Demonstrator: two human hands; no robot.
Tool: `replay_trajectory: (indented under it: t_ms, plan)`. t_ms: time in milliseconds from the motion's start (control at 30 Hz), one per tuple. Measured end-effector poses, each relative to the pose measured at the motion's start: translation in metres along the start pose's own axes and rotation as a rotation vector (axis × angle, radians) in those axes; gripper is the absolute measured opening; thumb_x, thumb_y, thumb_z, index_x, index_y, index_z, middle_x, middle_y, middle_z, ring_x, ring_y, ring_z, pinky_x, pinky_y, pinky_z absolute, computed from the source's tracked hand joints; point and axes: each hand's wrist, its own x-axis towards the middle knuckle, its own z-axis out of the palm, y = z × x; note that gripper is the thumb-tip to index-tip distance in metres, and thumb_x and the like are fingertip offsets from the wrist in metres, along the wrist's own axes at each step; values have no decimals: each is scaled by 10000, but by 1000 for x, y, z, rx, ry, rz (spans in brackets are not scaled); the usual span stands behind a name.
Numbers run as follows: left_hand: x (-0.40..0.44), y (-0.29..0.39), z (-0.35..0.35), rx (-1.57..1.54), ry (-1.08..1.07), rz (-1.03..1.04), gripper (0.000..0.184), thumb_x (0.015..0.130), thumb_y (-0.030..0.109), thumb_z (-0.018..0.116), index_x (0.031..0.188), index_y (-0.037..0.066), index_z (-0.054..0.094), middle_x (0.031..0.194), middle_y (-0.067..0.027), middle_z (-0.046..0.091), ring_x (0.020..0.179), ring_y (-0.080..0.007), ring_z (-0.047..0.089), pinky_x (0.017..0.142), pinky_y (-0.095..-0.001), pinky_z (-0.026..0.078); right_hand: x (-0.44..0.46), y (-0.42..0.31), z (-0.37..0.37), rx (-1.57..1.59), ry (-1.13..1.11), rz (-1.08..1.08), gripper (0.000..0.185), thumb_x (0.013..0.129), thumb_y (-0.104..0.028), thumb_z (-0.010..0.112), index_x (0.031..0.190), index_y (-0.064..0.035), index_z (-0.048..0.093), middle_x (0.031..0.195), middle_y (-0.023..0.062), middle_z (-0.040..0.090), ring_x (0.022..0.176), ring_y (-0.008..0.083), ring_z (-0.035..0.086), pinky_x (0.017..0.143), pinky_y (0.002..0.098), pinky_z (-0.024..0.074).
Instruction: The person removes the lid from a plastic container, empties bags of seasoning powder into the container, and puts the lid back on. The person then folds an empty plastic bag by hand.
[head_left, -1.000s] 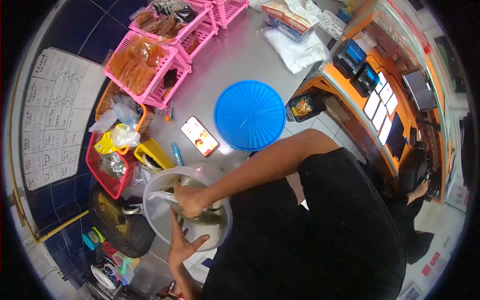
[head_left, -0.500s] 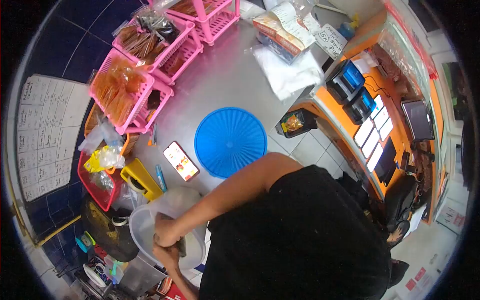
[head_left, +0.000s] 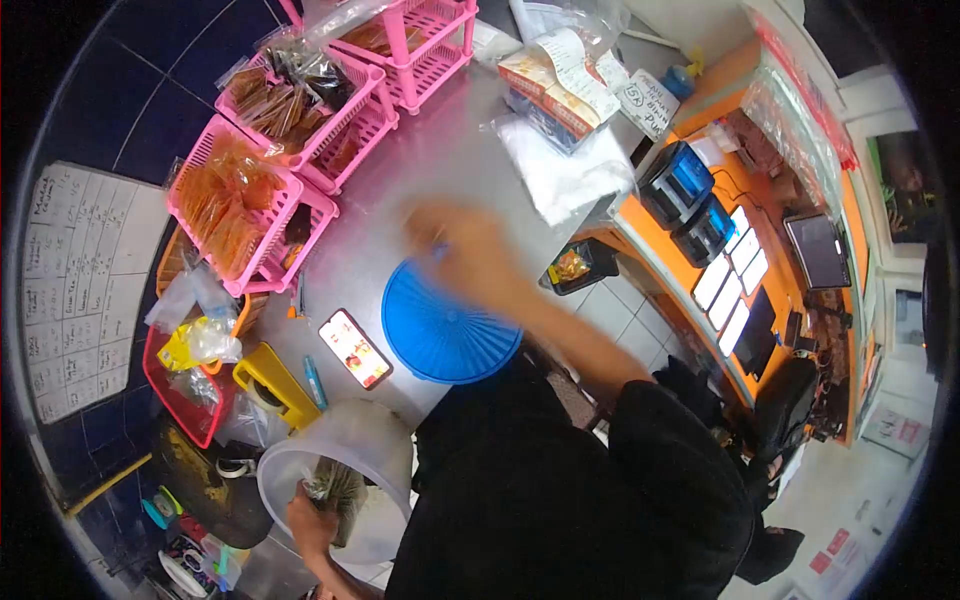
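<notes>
My left hand (head_left: pixel 312 522) is at the mouth of a translucent white plastic tub (head_left: pixel 385 435), its fingers closed on a clear packet with dark greenish-brown contents (head_left: pixel 343 490). What exactly the packet contains I cannot make out. Motion smears my right hand (head_left: pixel 440 245), which is over the upper edge of a round blue ribbed lid (head_left: pixel 450 325) on the metal counter; whether it touches the lid is unclear. Left of the lid lie a phone with a lit screen (head_left: pixel 355 348) and a blue marker (head_left: pixel 315 382).
Pink racks (head_left: pixel 300 215) with bagged brown and orange goods line the metal counter (head_left: pixel 440 140). Beside the tub are a yellow tape dispenser (head_left: pixel 277 385) and a red basket (head_left: pixel 165 375). White plastic bags (head_left: pixel 570 175) lie at the far end. An orange desk (head_left: pixel 775 270) holds several devices.
My right hand has left the tub and moved up and right to the blue lid. My left hand stays at the tub with the packet, which shows more now.
</notes>
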Motion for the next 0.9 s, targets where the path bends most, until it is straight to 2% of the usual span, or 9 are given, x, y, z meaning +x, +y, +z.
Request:
replay_trajectory:
  t_ms: [67, 133, 300, 367, 467, 500, 700, 800, 900]
  plan:
    - [3, -6, 9, 35, 23, -75, 638, 680, 131, 786, 1244, -34, 538, 971, -259, 666, 928, -492, 600, 829, -522, 468, 51, 80, -60, -229, 236, 151, 215, 803, -122, 656, 995, -40, 708, 905, 138, 711, 762, 293, 689, 681, 378, 543]
    - [2, 7, 5, 36, 51, -117, 654, 677, 136, 791, 1253, -36, 530, 984, -265, 665, 939, -490, 599, 845, -522, 467, 97, 153, -118, -356, 393, 162, 239, 848, -150, 633, 1047, -29, 691, 949, 169, 702, 850, 306, 683, 755, 402, 533]
    - [9, 3, 18, 8, 23, -208, 668, 681, 131, 789, 1271, -35, 523, 1015, -258, 674, 965, -488, 604, 858, -512, 475, 150, 263, -202, -608, 435, 145, 243, 857, -167, 637, 1042, -20, 691, 1003, 198, 689, 890, 319, 673, 803, 407, 520]
    - [7, 4, 26, 36, 64, -285, 673, 677, 129, 796, 1270, -39, 525, 1065, -255, 668, 1014, -473, 601, 889, -500, 473, 155, 272, -212, -545, 382, 165, 250, 857, -175, 642, 1042, -13, 689, 1024, 202, 684, 890, 324, 672, 808, 408, 520]
    - [7, 4, 30, -243, 40, -298, 670, 682, 115, 798, 1278, -24, 527, 1130, -260, 646, 1068, -456, 582, 927, -494, 452, 154, 287, -222, -461, 313, 173, 253, 854, -157, 654, 1048, 4, 680, 1029, 206, 677, 882, 312, 680, 752, 392, 539]
    - [2, 8, 34, 18, 109, -328, 624, 684, 95, 799, 1247, -9, 553, 1125, -243, 655, 1066, -437, 601, 905, -482, 473, 153, 287, -224, -424, 304, 184, 253, 853, -149, 655, 1051, 7, 678, 1024, 206, 677, 879, 306, 682, 734, 386, 543]
    - [0, 11, 33, -163, 89, -377, 546, 670, 77, 805, 1167, 1, 593, 1035, -201, 696, 990, -408, 660, 851, -465, 513, 152, 290, -232, -340, 272, 187, 251, 860, -123, 650, 1067, 18, 670, 1012, 199, 675, 867, 283, 688, 685, 363, 553]
    - [4, 30, 25, -102, 88, -452, 528, 662, 65, 801, 1149, 5, 607, 1040, -203, 697, 988, -403, 661, 854, -462, 512, 153, 289, -237, -326, 264, 198, 259, 865, -129, 651, 1077, 18, 666, 1024, 196, 674, 859, 279, 688, 688, 360, 554]
    - [4, 18, 32, -119, 134, -353, 516, 657, 54, 794, 1138, 6, 615, 1042, -196, 702, 982, -395, 668, 856, -457, 514, 160, 293, -243, -351, 219, 218, 288, 891, -146, 643, 1125, 21, 653, 1071, 189, 678, 889, 247, 694, 712, 339, 572]
